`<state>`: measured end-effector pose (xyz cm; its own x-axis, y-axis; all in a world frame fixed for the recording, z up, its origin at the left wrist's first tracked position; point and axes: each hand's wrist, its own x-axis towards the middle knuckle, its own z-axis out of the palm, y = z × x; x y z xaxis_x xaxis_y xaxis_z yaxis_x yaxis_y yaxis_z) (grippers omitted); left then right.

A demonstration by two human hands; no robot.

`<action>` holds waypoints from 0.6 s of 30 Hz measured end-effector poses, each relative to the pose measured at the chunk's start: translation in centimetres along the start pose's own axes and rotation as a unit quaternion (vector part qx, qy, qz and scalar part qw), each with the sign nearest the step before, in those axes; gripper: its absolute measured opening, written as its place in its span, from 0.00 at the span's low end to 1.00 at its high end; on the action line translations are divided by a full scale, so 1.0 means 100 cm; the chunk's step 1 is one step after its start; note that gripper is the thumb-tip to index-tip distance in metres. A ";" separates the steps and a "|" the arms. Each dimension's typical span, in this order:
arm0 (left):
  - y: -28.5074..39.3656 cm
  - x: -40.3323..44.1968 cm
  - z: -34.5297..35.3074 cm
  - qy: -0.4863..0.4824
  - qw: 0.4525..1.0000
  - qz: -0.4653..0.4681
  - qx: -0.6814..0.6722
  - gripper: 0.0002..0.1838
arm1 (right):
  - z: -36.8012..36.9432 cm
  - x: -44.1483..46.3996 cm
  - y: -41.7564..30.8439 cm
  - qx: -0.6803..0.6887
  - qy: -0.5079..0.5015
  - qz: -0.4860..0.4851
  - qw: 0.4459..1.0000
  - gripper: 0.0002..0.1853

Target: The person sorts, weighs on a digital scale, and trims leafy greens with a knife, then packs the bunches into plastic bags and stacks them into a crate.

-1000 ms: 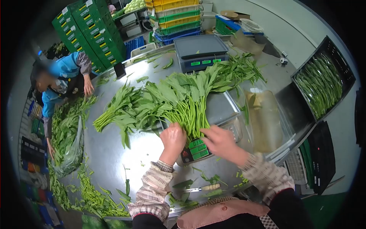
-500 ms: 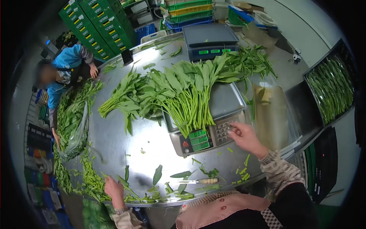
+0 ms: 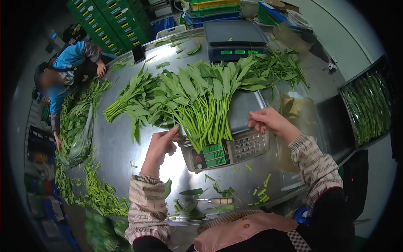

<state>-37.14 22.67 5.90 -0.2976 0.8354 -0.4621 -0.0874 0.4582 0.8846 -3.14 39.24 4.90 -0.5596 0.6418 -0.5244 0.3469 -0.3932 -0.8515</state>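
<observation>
Left hand (image 3: 160,146) has its fingers curled and its thumb and forefinger directed up toward the stems; whether it pinches a stem cannot be told. Right hand (image 3: 272,122) is raised with fingers partly bent; whether anything sits between its fingertips cannot be told. Between the two hands lies the bunch of greens (image 3: 210,111), resting on the front scale (image 3: 250,145) with its cut ends toward the wearer and its leaves spread toward the far side of the table (image 3: 119,161). The left fingertips stand just beside the left edge of the stems; contact cannot be confirmed. The right hand is positioned over the bare right part of the scale pan (image 3: 242,111), apart from the stems, with the keypad (image 3: 247,145) below it. The display (image 3: 215,154) is lit, and the stem ends reach its upper edge. A second bunch (image 3: 131,103) lies to the left, its leaves meeting those of the first. Behind the leaves stands a rear scale (image 3: 236,33). Near the front edge of the table lie a knife (image 3: 221,201) and cut stem pieces (image 3: 263,195). At the far left, a co-worker (image 3: 72,59) leans over a pile of greens and a plastic bag (image 3: 82,140).
</observation>
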 end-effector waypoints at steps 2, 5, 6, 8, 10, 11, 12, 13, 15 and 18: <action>0.004 0.017 0.006 -0.003 1.000 -0.004 -0.001 0.29 | 0.004 0.026 -0.005 0.003 -0.007 0.007 1.000 0.25; 0.002 0.054 0.021 0.017 1.000 -0.006 0.011 0.27 | 0.037 0.060 -0.025 0.001 -0.019 0.040 0.999 0.25; 0.005 0.065 0.028 0.034 0.999 -0.008 0.022 0.27 | 0.050 0.070 -0.034 -0.001 -0.024 0.051 0.998 0.25; 0.012 0.083 0.041 0.002 1.000 -0.017 -0.024 0.25 | 0.069 0.100 -0.031 0.016 -0.067 0.005 0.998 0.23; 0.017 0.101 0.054 -0.043 0.997 0.000 -0.070 0.22 | 0.085 0.109 -0.040 0.037 -0.107 -0.015 0.993 0.17; 0.023 0.104 0.056 -0.043 0.998 -0.016 -0.050 0.20 | 0.085 0.109 -0.044 0.028 -0.116 -0.024 0.993 0.18; 0.028 0.105 0.058 -0.045 0.998 -0.033 -0.028 0.19 | 0.083 0.108 -0.047 0.019 -0.124 -0.034 0.992 0.18; 0.027 0.100 0.062 -0.059 0.997 -0.013 -0.038 0.18 | 0.077 0.102 -0.048 0.002 -0.142 -0.034 0.989 0.17; 0.043 0.070 0.076 -0.117 0.993 -0.012 -0.019 0.20 | 0.059 0.076 -0.053 -0.035 -0.171 -0.036 0.984 0.16; 0.030 0.039 0.141 -0.161 0.974 0.093 -0.125 0.24 | 0.009 0.024 -0.043 -0.089 -0.221 0.016 0.971 0.16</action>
<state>-25.20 31.58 5.91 -0.0195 0.9674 -0.2524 -0.3021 0.2350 0.9239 -6.68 41.84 7.33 -0.8010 0.2706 -0.5340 0.4723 -0.2625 -0.8414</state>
